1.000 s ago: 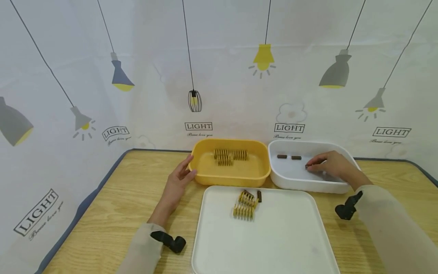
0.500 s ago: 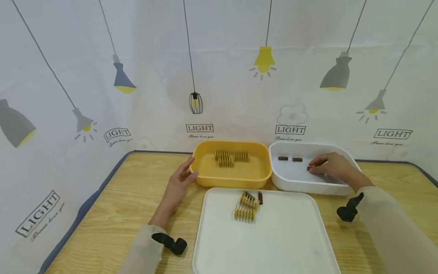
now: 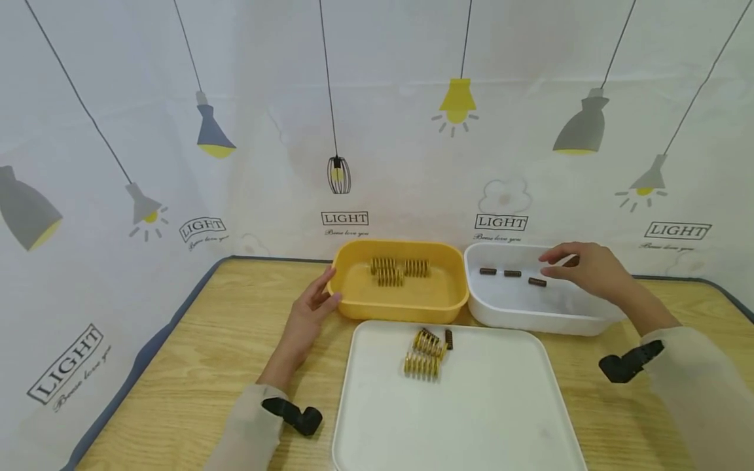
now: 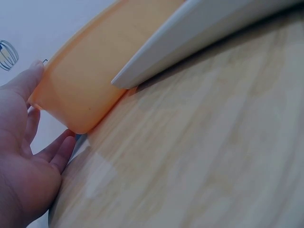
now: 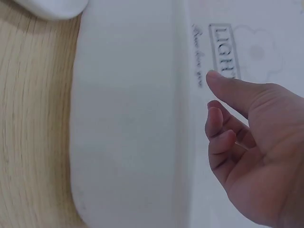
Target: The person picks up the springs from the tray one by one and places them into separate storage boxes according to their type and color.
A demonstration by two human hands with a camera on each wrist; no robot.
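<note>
In the head view my left hand touches the left end of a yellow bin; the left wrist view has its fingertips along the bin's outer wall and rim. Inside that bin lie three gold coil springs. My right hand hovers over the white bin, thumb and fingers apart, holding nothing. Below its fingertips a small dark brown coil spring lies on the bin floor. Two more brown springs sit to its left.
A white tray stands in front of both bins. Near its far edge are gold springs, with a brown spring beside them. A lamp-print cloth rises behind the wooden table.
My right hand has let go of the brown spring, leaving it on the white bin's floor, and has lifted and moved right. My left hand stays at the yellow bin.
</note>
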